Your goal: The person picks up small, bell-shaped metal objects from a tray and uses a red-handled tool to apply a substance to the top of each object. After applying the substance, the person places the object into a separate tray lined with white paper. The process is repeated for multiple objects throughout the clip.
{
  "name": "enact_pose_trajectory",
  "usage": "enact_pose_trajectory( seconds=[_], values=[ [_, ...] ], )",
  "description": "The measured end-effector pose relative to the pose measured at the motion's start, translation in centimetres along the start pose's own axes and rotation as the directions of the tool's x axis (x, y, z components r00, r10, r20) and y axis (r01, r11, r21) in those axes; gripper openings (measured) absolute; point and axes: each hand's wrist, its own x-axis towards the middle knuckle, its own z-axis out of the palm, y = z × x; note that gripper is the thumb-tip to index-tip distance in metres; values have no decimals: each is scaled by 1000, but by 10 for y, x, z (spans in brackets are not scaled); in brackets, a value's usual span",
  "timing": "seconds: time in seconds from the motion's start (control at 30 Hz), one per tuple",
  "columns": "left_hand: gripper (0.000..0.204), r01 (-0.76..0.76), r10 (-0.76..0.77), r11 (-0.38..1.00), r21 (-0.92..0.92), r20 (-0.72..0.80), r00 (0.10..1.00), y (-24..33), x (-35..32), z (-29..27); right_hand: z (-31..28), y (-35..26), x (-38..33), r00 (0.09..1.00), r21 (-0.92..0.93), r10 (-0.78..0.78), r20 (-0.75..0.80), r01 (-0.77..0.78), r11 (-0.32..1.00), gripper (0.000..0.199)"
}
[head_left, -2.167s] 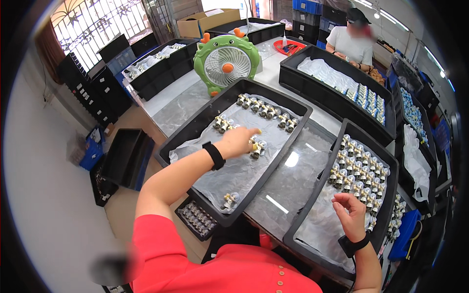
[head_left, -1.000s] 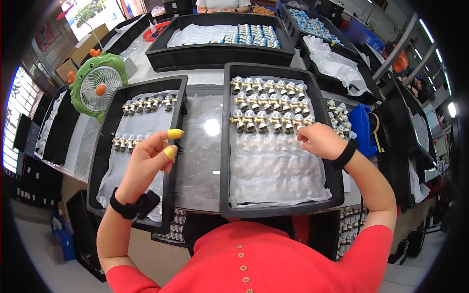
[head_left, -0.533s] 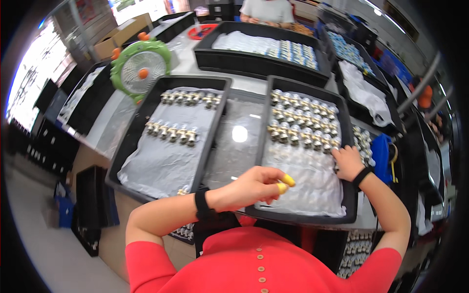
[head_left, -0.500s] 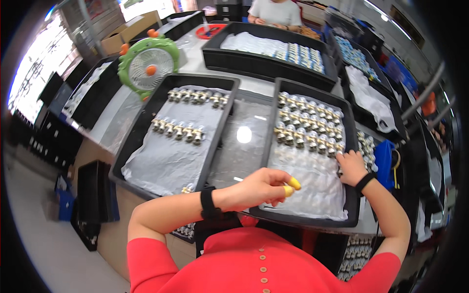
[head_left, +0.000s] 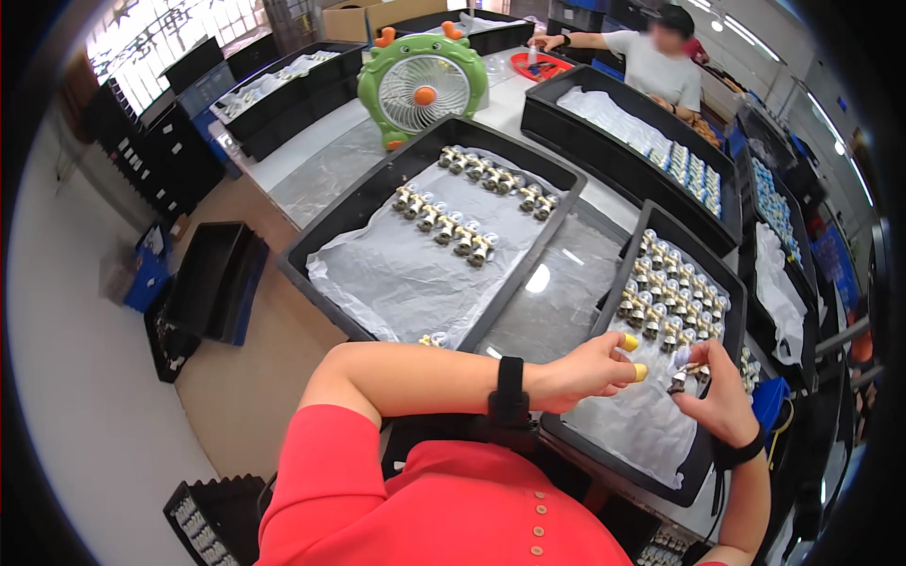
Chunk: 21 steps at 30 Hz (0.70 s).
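Note:
Over the right-hand black tray (head_left: pixel 736 292), my right hand (head_left: pixel 723 398) pinches a small metal part (head_left: pixel 678 375) with a pale rounded top. My left hand (head_left: pixel 587 375) hovers just left of it, thumb and forefinger in yellow finger cots and spread apart, with nothing between them. Rows of similar brass-and-silver parts (head_left: pixel 675 292) stand on the white sheet in the far half of that tray. The sheet's near half (head_left: pixel 628 436) lies bare below my hands. Another black tray (head_left: pixel 316 247) to the left holds two rows of such parts (head_left: pixel 444 224) on white paper.
A green fan (head_left: pixel 423 92) stands behind the left tray. Farther back, a black tray (head_left: pixel 604 141) holds blue-and-white parts. A person (head_left: pixel 651 61) across the table reaches toward a red dish (head_left: pixel 540 66). Black crates (head_left: pixel 212 283) are stacked on the floor at left.
My view has turned, so the trays appear farther right and tilted. My right hand has come from the tray's right edge inward, now visibly pinching a part. The left hand stays open.

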Motion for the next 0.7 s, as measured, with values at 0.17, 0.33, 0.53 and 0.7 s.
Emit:
enact_pose_trajectory(
  seconds=[0.17,0.33,0.53,0.7],
  values=[
    [53,-19,23,995,-95,32,999,7,2,-1,33,-36,15,960,78,-261,-104,269,960,48],
    [36,-107,105,981,-162,-21,994,-2,10,-12,66,-31,31,933,170,-287,-217,326,930,53],
    [31,-102,94,973,-209,-49,994,-6,8,-21,81,-17,34,940,229,-269,-210,315,921,65],
    [34,-71,66,980,-184,-33,997,-5,6,-22,83,-11,25,955,251,-227,-190,270,930,73]
  ],
)
